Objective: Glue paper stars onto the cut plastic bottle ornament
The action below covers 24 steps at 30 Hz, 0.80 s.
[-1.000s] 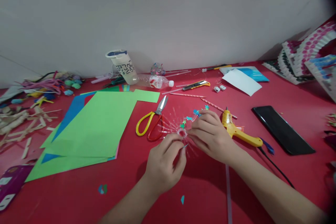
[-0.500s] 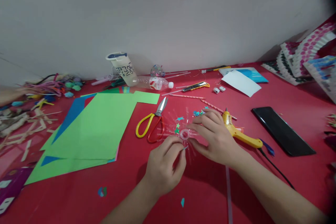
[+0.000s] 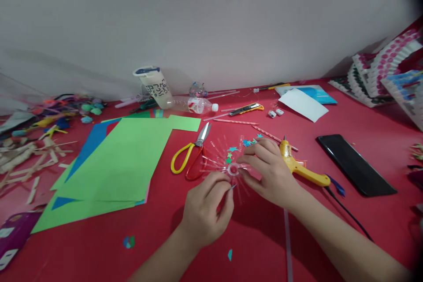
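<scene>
Head view shows a clear fringed piece [image 3: 228, 168] on the red table [image 3: 172, 238]. At its near side, the left hand [image 3: 207, 209] pinches a small sliver [image 3: 232, 187]; at its right, the right hand [image 3: 267, 169] curves, I cannot tell if gripping. Probably positioning is in hand; the next move calls for steadiness.

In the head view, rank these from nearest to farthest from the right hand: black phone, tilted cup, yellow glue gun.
From the right hand:
1. Yellow glue gun: close by, just to its right.
2. Black phone: farther right, past the glue gun.
3. Tilted cup: off to the left, back by the wall.
</scene>
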Tool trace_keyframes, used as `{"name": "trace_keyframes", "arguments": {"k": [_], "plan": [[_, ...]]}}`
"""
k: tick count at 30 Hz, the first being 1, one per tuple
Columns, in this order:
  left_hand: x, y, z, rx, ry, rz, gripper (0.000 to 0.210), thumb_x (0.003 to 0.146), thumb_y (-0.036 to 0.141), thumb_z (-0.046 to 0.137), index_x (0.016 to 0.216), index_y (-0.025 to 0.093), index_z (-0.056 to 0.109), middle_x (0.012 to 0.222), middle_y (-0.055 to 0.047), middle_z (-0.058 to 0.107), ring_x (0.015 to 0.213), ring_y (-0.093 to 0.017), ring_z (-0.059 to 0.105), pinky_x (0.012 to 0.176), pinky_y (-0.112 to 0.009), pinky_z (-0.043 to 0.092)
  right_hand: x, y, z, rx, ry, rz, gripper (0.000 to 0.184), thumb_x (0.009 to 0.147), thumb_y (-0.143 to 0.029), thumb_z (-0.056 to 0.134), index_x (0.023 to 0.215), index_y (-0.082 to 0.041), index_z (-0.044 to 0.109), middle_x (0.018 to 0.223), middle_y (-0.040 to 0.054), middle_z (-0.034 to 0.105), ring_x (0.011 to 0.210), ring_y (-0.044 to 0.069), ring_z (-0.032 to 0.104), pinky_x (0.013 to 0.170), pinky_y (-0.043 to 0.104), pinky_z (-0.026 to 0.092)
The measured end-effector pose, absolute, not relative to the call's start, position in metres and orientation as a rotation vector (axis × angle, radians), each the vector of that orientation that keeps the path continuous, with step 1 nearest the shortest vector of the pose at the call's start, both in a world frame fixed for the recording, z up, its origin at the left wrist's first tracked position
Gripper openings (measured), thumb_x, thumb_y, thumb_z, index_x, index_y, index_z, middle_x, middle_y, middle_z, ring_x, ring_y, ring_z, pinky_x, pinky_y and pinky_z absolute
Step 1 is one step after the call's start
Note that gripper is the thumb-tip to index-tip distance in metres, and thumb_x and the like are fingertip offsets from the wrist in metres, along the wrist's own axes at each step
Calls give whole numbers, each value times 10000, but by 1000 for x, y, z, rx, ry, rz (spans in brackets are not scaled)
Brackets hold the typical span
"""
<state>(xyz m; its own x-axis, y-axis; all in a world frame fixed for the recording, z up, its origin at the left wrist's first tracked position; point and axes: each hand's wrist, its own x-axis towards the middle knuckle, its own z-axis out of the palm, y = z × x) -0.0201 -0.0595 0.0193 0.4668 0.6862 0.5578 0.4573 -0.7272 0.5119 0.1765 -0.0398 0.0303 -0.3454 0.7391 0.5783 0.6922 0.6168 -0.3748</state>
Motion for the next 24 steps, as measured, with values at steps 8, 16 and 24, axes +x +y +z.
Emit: {"name": "trace_keyframes", "arguments": {"k": [8,16,24], "plan": [[-20,-59,21,2432,984,1114,228,761,16,552,938,159,550,931,-83,599,859,-168,584,748,-280,512,177,-40,31,-1146,-2073,43,61,822,-178,567,865,-197,605,858,43,623,839,199,480,811,392,385],[-21,-58,21,2453,983,1122,239,757,17,557,947,161,546,932,-84,599,852,-164,590,733,-266,511,171,-43,32,-1206,-2093,-89,184,802,-211,592,983,-191,619,945,71,593,910,227,470,961,472,342],[-21,-58,23,2374,990,1141,230,772,17,541,942,172,552,946,-78,605,860,-159,590,740,-267,506,165,-46,33,-1184,-2066,-119,263,796,-209,592,1058,-202,615,956,71,578,911,229,472,942,478,357]]}}
